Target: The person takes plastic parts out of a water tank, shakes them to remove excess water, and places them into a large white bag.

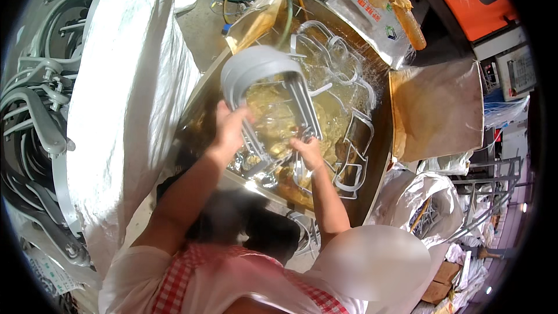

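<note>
A stack of curved grey plastic frames, seemingly nested and looped with an open middle, is tilted above the water in a tank. My left hand grips the left side of these frames. Around the lower right bar my right hand is closed, thumb on top. Which exact frames each hand holds is partly hidden by the overlap. Below them, yellowish water fills the tank, where several more grey frames lie in the water, mostly toward the right.
On the left a tall white woven sack stands beside piled grey curved parts. A brown-stained board is at the tank's right. Beyond it an open white bag holds thin grey pieces. An orange machine stands far right.
</note>
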Available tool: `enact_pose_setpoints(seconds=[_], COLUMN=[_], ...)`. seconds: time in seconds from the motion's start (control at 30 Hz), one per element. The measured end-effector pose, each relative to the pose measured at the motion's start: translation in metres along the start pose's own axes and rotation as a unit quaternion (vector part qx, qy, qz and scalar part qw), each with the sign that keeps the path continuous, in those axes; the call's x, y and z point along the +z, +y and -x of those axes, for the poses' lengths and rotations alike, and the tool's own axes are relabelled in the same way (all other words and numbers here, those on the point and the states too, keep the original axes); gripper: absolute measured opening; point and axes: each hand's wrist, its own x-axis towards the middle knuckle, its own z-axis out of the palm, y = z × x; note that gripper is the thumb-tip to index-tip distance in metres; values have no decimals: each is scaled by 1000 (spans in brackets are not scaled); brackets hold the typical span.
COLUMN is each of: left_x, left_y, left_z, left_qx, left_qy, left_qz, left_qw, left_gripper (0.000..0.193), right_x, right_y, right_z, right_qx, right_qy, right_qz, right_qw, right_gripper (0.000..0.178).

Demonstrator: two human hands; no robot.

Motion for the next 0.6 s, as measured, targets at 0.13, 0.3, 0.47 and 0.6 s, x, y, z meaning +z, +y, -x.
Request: enact_pose_setpoints(seconds=[0.13,0.3,0.47,0.6], left_x=[-16,6,14,1], left_y=[-5,25,15,23], left_z=[-11,25,21,16], left_qx=[5,384,283,279], left_qy=[34,-76,2,-5], left_qz=[-18,-431,-376,-296], left_qw=[999,813,882,914], left_gripper=[30,60,54,55], right_x=[-2,-13,-47,-26], right_y=[-10,51,126,12], right_z=[-9,-21,-11,23], right_qx=[33,105,-122,-42], right_qy=[-82,-83,-27,57], right_qz=[67,601,413,377], right_qw=[994,788,902,923], right_gripper=[39,48,47,46])
